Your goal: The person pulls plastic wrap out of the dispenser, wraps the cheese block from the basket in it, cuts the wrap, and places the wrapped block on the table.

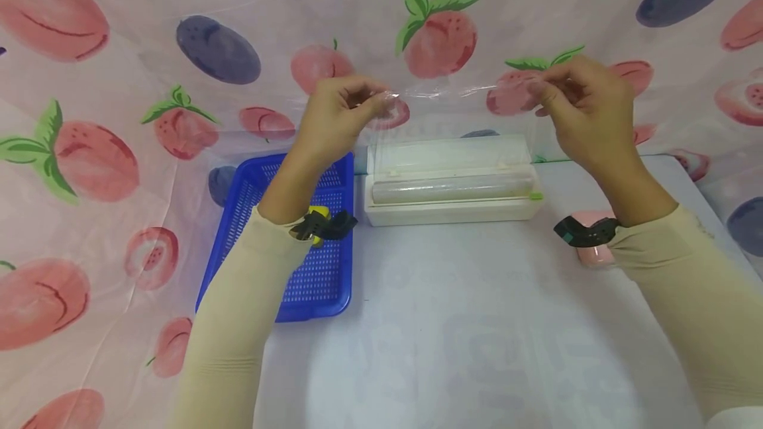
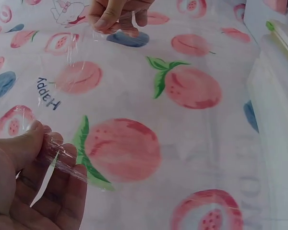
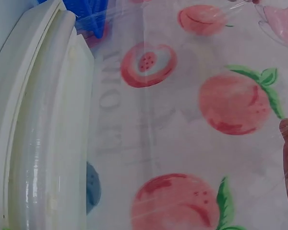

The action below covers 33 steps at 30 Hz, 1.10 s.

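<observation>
A clear sheet of cling film (image 1: 453, 92) is stretched between both hands, above and behind a white film dispenser (image 1: 453, 212). My left hand (image 1: 342, 111) pinches the film's left corner between thumb and fingers; the left wrist view shows the film (image 2: 62, 160) bunched there. At the right corner, my right hand (image 1: 587, 108) pinches the film the same way. The dispenser's lid (image 1: 453, 154) is raised, and a film roll (image 1: 453, 188) lies inside. The sheet hangs down toward the roll; its lower part is too transparent to follow fully.
Left of the dispenser stands a blue basket (image 1: 342, 283) with a yellow item (image 1: 320, 214) in it, partly behind the left wrist. A pink object (image 1: 596, 255) lies under the right wrist on the white table (image 1: 465, 323). Fruit-patterned sheeting (image 1: 357, 25) hangs behind.
</observation>
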{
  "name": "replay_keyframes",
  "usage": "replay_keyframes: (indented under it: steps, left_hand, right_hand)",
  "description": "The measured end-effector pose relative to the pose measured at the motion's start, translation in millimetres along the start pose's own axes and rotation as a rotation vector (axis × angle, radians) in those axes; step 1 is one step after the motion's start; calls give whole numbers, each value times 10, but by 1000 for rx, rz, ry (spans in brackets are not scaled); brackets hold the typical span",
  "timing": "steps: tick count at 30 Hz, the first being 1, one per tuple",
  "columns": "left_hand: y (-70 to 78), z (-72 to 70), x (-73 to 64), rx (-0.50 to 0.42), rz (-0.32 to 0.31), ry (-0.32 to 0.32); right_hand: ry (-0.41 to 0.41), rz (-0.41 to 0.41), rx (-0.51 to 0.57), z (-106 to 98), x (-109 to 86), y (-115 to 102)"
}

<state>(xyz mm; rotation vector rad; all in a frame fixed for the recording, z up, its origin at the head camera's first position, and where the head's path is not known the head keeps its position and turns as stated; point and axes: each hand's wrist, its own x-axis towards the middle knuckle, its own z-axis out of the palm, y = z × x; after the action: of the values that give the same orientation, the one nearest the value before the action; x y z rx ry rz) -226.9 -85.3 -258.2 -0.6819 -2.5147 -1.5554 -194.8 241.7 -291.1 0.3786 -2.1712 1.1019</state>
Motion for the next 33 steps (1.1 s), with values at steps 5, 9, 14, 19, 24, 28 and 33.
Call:
replay_keyframes:
  steps: [5,9,14,19,24,28,33]
  left_hand:
    - [123,-38,8,-19,11,22]
    - [238,-53,-14,-72,44,49]
    - [387,-43,-174,-98,160,57]
    - [457,-50,-428,-166,278,11]
    - [418,-78,-647,-188,314,-40]
    - [361,-67,-798,-118,372,-105]
    - [297,-40,-1032,-75,410,-171]
  right_hand:
    - [41,-53,13,-55,54,-117]
    - [78,-77,32,-102,71,-238]
    - [92,-91,51,-187,-28,-462]
    - [83,-119,248,-291,-151,-597]
    - [19,-131,444,-409,-271,-543]
    - [-88,-147,463,-475,-433,-490]
    - [-201,-181,598,-539,-659,-477]
